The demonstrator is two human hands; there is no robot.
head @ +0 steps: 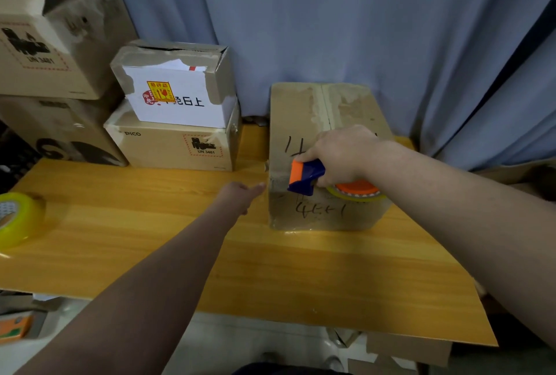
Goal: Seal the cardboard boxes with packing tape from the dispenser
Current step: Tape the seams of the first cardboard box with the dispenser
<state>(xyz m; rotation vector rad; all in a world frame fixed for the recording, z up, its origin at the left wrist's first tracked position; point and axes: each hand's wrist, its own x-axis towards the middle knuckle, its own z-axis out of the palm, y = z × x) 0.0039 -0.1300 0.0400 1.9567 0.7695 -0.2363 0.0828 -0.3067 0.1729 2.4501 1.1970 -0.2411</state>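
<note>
Your right hand [343, 154] is clamped round the tape dispenser [307, 176], fingers curled over its blue and orange body. The dispenser sits on top of the brown box [325, 109], right at the near edge, with its blue nose tipping over onto the front face. The tape on its orange hub [358, 189] shows just under your wrist.

The box stands on the wooden table [150, 224], right of centre, with its back against the blue curtain [331, 13]. Its flaps are down, the middle seam runs away from you, and there is black handwriting on the top and front.

Your left hand [240, 194] is stretched low over the table with the fingers out and nothing in them. The tips are right at the box's near left corner; whether they touch the cardboard, I can't tell.

Far left, a spare roll of clear tape [18, 221] lies on the table's edge, well apart from the box. At the back left, a white-labelled carton [177, 88] sits on a tan carton [168, 145]. Bigger cartons [45, 52] are stacked beside them.
</note>
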